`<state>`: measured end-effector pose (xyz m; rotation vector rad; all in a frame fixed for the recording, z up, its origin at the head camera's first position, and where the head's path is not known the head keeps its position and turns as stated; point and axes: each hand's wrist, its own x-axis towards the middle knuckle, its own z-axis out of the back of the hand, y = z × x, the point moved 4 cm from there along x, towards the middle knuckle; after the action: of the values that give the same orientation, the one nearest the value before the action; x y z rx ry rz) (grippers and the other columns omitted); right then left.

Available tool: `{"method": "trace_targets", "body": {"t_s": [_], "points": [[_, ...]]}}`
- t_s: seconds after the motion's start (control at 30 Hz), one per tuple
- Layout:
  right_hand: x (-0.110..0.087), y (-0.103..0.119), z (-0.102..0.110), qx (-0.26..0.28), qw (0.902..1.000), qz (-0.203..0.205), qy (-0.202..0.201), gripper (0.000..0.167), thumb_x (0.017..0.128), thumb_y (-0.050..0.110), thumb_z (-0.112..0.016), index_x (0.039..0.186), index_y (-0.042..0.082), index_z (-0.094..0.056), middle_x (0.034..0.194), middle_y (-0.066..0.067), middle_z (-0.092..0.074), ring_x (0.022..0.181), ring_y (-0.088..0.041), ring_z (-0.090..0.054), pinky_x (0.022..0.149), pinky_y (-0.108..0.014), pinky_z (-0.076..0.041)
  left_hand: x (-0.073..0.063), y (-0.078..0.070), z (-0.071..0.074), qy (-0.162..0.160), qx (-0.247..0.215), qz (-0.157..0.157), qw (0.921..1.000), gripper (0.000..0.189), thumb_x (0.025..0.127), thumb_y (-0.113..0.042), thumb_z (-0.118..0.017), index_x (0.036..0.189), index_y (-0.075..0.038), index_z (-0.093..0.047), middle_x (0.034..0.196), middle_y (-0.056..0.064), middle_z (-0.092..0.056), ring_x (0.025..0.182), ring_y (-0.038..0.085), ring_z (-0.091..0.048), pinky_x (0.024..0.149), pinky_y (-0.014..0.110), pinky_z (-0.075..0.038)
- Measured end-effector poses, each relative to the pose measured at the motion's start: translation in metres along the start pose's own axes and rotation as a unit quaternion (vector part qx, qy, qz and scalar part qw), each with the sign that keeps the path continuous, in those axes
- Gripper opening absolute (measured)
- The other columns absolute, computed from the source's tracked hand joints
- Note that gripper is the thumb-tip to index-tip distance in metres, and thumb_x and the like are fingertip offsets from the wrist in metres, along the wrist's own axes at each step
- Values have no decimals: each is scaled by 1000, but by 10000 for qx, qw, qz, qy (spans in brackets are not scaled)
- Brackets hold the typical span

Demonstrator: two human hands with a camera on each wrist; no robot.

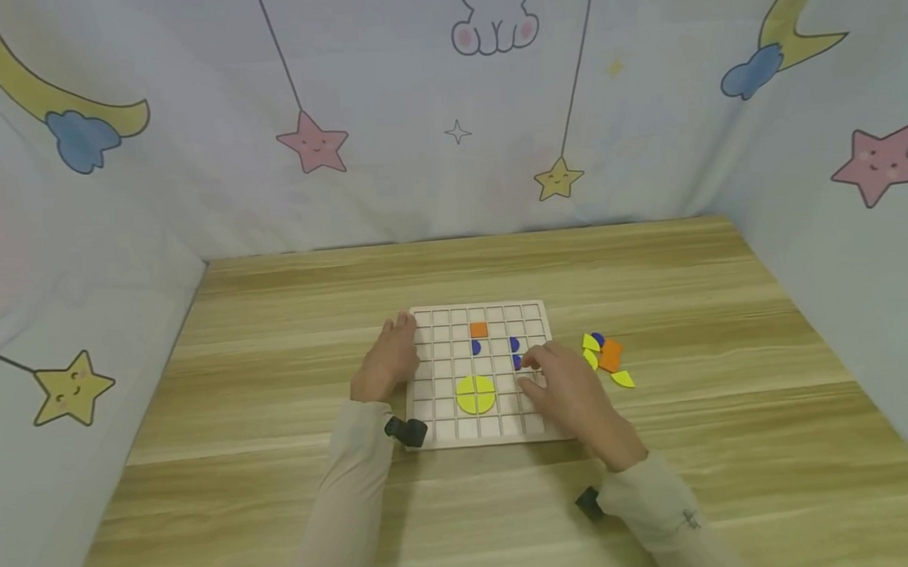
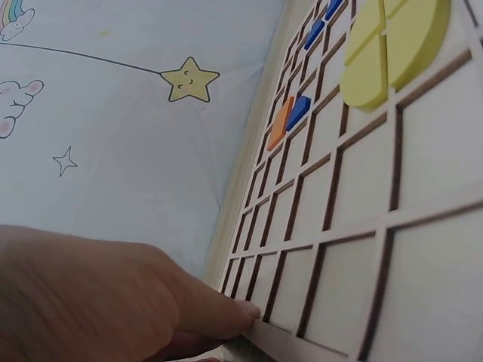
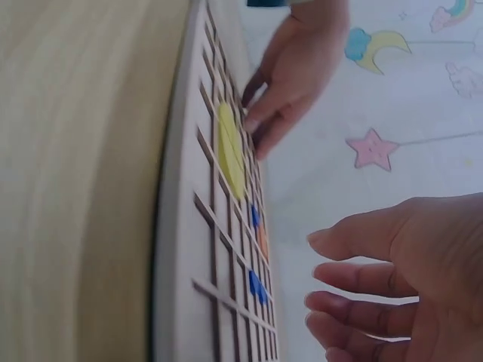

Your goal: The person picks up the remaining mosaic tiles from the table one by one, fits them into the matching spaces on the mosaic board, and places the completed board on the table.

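A pale wooden grid board (image 1: 446, 430) lies on the table. My left hand (image 1: 390, 358) holds its left edge; in the left wrist view the thumb (image 2: 245, 311) presses on the rim. My right hand (image 1: 574, 389) is over the board's right side, thumb and fingers apart with nothing between them. Its fingertips are close to a blue half-circle piece (image 1: 517, 362), which they partly cover. Another blue half-circle (image 1: 514, 345) sits just above that one. Further left on the board are an orange square (image 1: 479, 330), a third blue half-circle (image 1: 475, 348) and yellow quarter pieces (image 1: 467, 385) forming a circle.
Right of the board lies a loose group: orange pieces (image 1: 610, 356), a blue piece (image 1: 598, 338) and several yellow quarter pieces (image 1: 622, 379). A printed curtain (image 1: 391, 194) hangs behind the wood-grain table (image 1: 290, 322) and along both its sides.
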<state>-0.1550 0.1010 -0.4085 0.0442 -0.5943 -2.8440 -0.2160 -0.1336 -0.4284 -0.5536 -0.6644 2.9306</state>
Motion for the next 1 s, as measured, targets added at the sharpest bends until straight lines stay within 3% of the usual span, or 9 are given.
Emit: {"method": "trace_targets", "body": {"t_s": [0.23, 0.43, 1.0], "points": [[5, -29, 23, 687, 9975, -120, -58, 30, 92, 25, -63, 116, 7, -62, 116, -9, -61, 106, -27, -58, 83, -43, -54, 2, -1, 0, -20, -60, 58, 10000, 59, 98, -5, -39, 152, 1, -15, 160, 17, -9, 147, 38, -6, 120, 49, -14], [8, -55, 34, 871, 9961, -115, -68, 32, 93, 19, -59, 120, 2, -59, 121, -15, -57, 109, -32, -54, 88, -48, -51, 1, -1, 0, 53, -72, 6, 10000, 59, 98, -4, -37, 152, 1, -14, 160, 18, -7, 147, 39, -5, 120, 49, -13], [24, -119, 28, 906, 9944, -535, -118, 29, 91, 11, -60, 116, -4, -60, 120, -27, -54, 109, -42, -53, 93, -56, -47, 0, 1, 0, -21, 1, -86, 10000, 58, 98, -3, -37, 151, 4, -16, 159, 20, -9, 146, 41, -7, 120, 50, -15]]}}
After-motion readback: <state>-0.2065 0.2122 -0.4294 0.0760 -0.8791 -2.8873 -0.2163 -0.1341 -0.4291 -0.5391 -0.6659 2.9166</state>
